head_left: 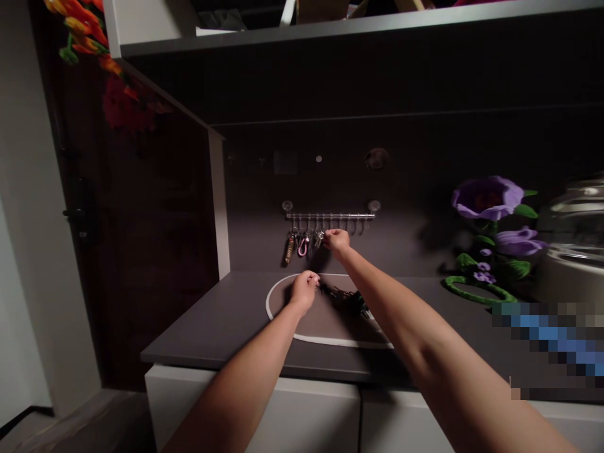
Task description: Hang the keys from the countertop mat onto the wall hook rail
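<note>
A metal hook rail [330, 216] is stuck to the dark back wall, with a few key bunches [302, 244] hanging at its left end. My right hand [336, 241] is raised to the rail, fingers pinched on a bunch of keys [319, 238] just below the hooks. My left hand [304, 290] rests lower, over a dark oval tray with a white rim [283, 324] on the counter. Its fingers are curled onto a dark pile of keys [343, 298] lying in the tray.
The grey counter [217, 327] ends at a white upright panel [219, 207] on the left. Purple fabric flowers [491, 233] stand at the right, beside a metal pot [573, 245]. A shelf [330, 31] runs overhead; orange and red artificial flowers [85, 31] hang top left.
</note>
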A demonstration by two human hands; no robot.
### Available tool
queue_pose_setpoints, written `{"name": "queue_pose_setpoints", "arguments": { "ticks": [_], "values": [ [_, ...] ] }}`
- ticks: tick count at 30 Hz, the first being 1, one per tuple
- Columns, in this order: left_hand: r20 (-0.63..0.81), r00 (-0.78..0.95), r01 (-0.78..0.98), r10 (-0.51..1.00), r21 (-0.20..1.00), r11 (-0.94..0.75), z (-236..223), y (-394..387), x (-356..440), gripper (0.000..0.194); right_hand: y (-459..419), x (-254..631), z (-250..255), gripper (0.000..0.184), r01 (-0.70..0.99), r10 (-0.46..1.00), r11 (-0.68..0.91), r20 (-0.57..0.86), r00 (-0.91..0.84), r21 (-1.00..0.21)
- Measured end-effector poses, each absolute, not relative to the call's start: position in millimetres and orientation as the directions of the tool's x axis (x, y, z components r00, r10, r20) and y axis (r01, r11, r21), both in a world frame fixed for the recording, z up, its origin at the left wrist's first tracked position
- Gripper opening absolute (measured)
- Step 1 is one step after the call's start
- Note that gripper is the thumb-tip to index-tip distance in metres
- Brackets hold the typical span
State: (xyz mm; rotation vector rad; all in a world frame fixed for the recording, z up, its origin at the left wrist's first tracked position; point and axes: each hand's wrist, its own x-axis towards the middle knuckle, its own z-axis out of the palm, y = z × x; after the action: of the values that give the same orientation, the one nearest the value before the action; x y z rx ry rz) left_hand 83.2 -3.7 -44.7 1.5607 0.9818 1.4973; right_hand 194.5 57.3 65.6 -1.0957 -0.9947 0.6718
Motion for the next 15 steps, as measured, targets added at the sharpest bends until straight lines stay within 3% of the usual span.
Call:
{"name": "queue_pose_setpoints", "arguments": {
  "ticks": [15],
  "values": [
    [0.426,0.025,0.068,0.904,0.902,-0.427,-46.0,-6.6,81.8,0.006,40.6,206.2,60.3,0.009,0.007,0.913,0.285,0.274,0.304,-0.958]
  ]
}}
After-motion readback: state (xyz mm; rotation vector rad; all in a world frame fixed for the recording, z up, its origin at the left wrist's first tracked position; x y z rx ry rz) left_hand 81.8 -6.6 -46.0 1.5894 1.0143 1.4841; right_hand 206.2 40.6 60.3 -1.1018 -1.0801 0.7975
